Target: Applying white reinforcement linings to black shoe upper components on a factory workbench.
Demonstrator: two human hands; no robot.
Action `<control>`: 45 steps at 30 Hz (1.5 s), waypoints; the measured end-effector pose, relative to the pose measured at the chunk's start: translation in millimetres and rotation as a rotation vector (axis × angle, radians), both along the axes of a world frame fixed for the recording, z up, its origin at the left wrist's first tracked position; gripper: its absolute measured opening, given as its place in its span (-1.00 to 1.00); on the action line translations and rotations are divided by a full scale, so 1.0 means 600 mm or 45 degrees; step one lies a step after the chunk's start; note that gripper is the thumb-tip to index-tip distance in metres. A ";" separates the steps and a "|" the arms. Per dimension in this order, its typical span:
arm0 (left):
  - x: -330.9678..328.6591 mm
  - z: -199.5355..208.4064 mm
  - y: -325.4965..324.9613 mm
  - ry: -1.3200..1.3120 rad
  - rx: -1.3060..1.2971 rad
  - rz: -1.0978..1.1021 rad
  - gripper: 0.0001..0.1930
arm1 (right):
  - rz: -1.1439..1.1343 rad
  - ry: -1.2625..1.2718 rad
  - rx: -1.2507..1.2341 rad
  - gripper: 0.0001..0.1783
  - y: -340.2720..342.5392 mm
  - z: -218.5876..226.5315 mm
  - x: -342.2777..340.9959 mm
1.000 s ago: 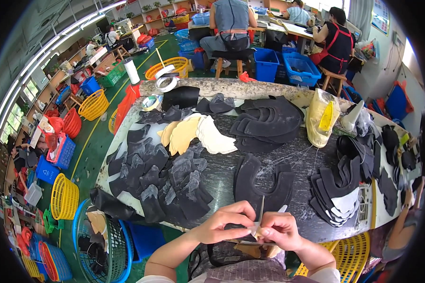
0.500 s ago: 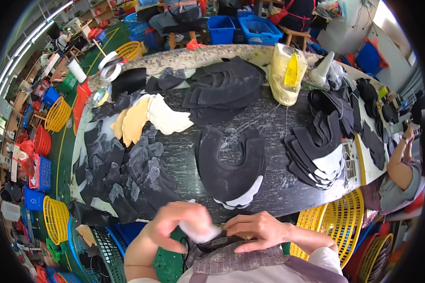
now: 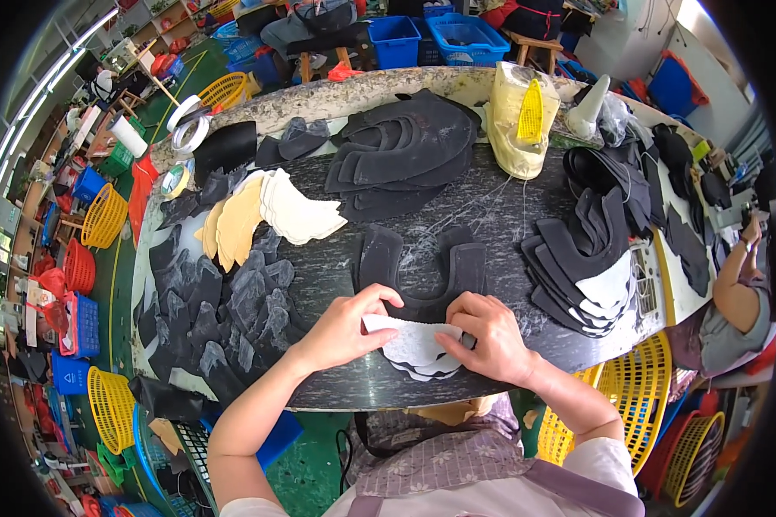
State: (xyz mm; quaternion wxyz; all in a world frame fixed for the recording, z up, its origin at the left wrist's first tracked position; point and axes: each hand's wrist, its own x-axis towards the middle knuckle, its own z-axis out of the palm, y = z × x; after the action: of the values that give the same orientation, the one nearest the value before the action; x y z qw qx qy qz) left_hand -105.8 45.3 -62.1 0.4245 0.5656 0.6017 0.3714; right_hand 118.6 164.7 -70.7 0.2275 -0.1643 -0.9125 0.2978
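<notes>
Left hand [image 3: 353,325] and right hand [image 3: 493,338] both set in a pinch

The left forearm [image 3: 254,402] slants inward from a bent elbow, its wrist nearly straight. The left thumb [image 3: 376,341] points toward the right hand, the fingers [image 3: 376,295] arched above it. The right forearm [image 3: 575,402] angles in from the opposite side. That hand shows its back, fingers curled, thumb [image 3: 453,348] stretched leftward. The hands sit near each other, not touching.

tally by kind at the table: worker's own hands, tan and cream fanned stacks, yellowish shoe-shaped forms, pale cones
Hands on the white piece: 2 (left hand, right hand)
Fanned stacks: 2 (tan stack, cream stack)
Yellowish shoe-shaped form: 1
Pale cone: 1
Total: 6
</notes>
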 end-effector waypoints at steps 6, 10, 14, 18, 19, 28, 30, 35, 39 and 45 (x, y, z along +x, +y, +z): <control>0.015 -0.013 -0.005 0.810 0.355 -0.058 -0.63 | 0.136 -0.129 0.460 -0.63 0.029 0.009 -0.012; -0.009 0.002 -0.002 1.166 0.552 0.181 -0.43 | -0.162 -0.071 0.358 -0.54 0.154 0.056 -0.065; 0.014 0.001 0.001 1.178 0.646 0.145 -0.45 | -0.095 0.079 1.148 -0.56 0.278 0.069 -0.172; 0.004 0.019 0.020 1.093 0.625 0.160 -0.57 | -0.019 0.060 0.391 -0.77 0.332 0.088 -0.188; -0.002 0.024 0.048 1.031 0.663 0.161 -0.53 | 0.005 0.066 0.126 -0.78 0.326 0.098 -0.193; -0.071 -0.022 0.250 1.332 0.684 0.023 -0.18 | -0.534 0.728 -0.649 -0.70 0.370 0.025 -0.201; -0.107 -0.031 0.254 1.027 0.581 -0.116 -0.17 | -0.689 0.905 -0.105 -0.79 0.341 0.130 -0.169; -0.202 0.049 0.153 0.539 0.683 0.526 -0.56 | 0.222 0.407 0.888 -0.76 0.129 0.156 -0.118; -0.215 0.004 0.100 1.194 0.595 0.172 -0.60 | 0.526 -0.130 0.715 -0.79 0.006 0.031 -0.048; -0.244 -0.008 0.051 0.905 0.413 0.276 -0.70 | 0.447 0.110 0.199 -0.70 0.021 0.042 -0.121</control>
State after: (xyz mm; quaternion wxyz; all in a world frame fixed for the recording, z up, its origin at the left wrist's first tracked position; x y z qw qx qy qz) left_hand -251.9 76.0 -66.9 0.0538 0.6517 0.7007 0.2854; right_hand 45.7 177.2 -45.5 0.2232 0.0284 -0.9368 0.2678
